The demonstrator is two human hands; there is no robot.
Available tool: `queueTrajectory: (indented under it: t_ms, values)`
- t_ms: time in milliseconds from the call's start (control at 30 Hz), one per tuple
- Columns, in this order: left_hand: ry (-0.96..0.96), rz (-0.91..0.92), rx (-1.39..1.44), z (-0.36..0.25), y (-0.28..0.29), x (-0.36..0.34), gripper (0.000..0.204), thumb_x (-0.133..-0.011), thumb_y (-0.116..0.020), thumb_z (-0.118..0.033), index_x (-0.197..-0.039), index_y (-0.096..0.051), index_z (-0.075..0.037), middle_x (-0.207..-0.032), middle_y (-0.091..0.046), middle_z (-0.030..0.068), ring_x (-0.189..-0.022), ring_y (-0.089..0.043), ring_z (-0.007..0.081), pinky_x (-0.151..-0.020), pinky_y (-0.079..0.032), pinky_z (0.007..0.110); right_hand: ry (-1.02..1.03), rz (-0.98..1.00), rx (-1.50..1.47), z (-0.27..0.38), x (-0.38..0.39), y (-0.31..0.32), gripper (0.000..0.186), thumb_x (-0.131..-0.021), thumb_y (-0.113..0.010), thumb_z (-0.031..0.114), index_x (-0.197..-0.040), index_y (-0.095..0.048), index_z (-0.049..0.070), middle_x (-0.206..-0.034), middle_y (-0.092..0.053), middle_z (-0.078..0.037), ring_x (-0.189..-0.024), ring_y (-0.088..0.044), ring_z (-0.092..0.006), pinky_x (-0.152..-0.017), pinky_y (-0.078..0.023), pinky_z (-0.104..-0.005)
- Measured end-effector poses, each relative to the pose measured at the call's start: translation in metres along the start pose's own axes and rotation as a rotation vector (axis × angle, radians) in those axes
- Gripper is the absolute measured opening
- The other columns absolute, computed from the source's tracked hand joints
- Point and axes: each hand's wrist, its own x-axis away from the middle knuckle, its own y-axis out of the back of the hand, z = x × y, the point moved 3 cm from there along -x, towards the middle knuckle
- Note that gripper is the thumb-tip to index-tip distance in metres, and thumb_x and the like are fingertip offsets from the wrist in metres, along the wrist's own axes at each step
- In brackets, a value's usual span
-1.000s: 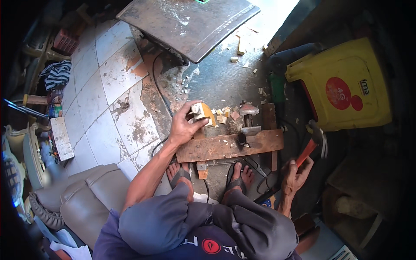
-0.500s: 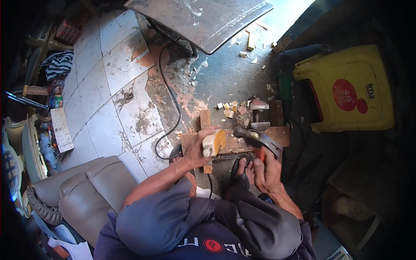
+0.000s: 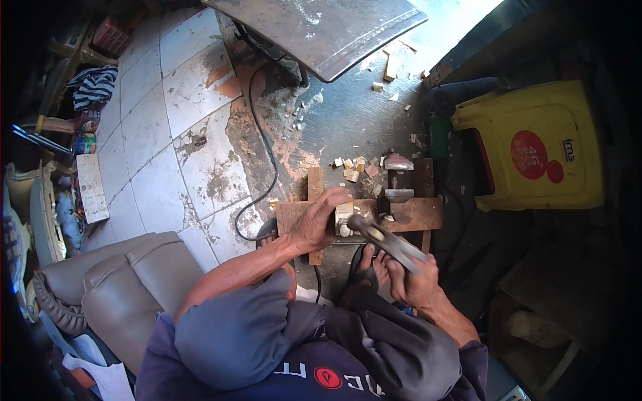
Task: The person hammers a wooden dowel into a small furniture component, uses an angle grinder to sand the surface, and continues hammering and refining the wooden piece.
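On the plank, between the person's feet, the left hand reaches forward, fingers curled around a small pale block and pressing it down. Right hand is closed on a hammer, forearm bent, the head raised just beside the block. Wood chips lie beyond.

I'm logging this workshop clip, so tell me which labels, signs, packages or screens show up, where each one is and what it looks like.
Yellow plastic stool: on the floor at right, boxy, overturned, with a round red label with pale markings and a small dark mark beside it.
Pale flat panel: on the floor at far left, long rectangle, whitish; too small to tell if it is printed.
No screens show.
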Motion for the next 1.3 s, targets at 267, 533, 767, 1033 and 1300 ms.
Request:
queueTrajectory:
  t_ms: [267,533,767,1033,1300]
  values:
    - [0.005,0.016,-0.025,-0.008,-0.001,-0.001,0.08,-0.069,-0.088,0.001,-0.139,-0.048,-0.006,-0.135,-0.055,0.0225,-0.124,-0.058,0.0406,-0.103,-0.048,0.042,-0.084,0.13,0.096,0.009,-0.003,0.006,0.024,-0.084,-0.069,0.005,-0.107,-0.066,-0.002,-0.086,-0.067,-0.014,-0.06,-0.065,-0.0291,-0.05,-0.051,-0.035]
    - [-0.013,0.021,-0.019,-0.01,-0.001,-0.003,0.083,-0.068,-0.09,-0.003,-0.139,-0.048,-0.006,-0.135,-0.055,0.0222,-0.125,-0.057,0.0412,-0.105,-0.048,0.043,-0.098,0.189,0.158,0.01,0.001,0.0,0.033,-0.087,-0.071,0.004,-0.117,-0.059,-0.003,-0.082,-0.066,-0.017,-0.056,-0.065,-0.034,-0.049,-0.053,-0.0424]
    - [0.008,0.019,0.067,-0.002,-0.003,-0.006,0.075,-0.074,-0.081,0.004,-0.14,-0.048,-0.008,-0.133,-0.055,0.0209,-0.12,-0.059,0.04,-0.103,-0.048,0.041,0.034,-0.097,0.027,0.01,0.005,0.016,0.014,-0.085,-0.062,0.003,-0.095,-0.07,-0.003,-0.078,-0.066,-0.01,-0.055,-0.066,-0.0249,-0.05,-0.053,-0.0385]
    - [0.013,-0.001,0.042,-0.006,-0.001,-0.005,0.078,-0.071,-0.061,0.02,-0.142,-0.048,-0.011,-0.131,-0.052,0.0192,-0.12,-0.06,0.0395,-0.099,-0.05,0.037,0.074,-0.072,0.022,0.015,0.003,0.023,0.017,-0.087,-0.073,0.011,-0.097,-0.064,0.0,-0.086,-0.069,-0.014,-0.061,-0.069,-0.0303,-0.049,-0.053,-0.0375]
    - [0.023,-0.025,0.052,-0.011,-0.004,-0.004,0.075,-0.073,-0.058,0.022,-0.14,-0.049,-0.01,-0.13,-0.052,0.0186,-0.12,-0.06,0.0372,-0.099,-0.05,0.036,0.071,-0.17,-0.144,0.02,-0.002,0.028,0.01,-0.084,-0.073,0.006,-0.091,-0.07,0.0,-0.084,-0.067,-0.013,-0.058,-0.066,-0.026,-0.051,-0.054,-0.0342]
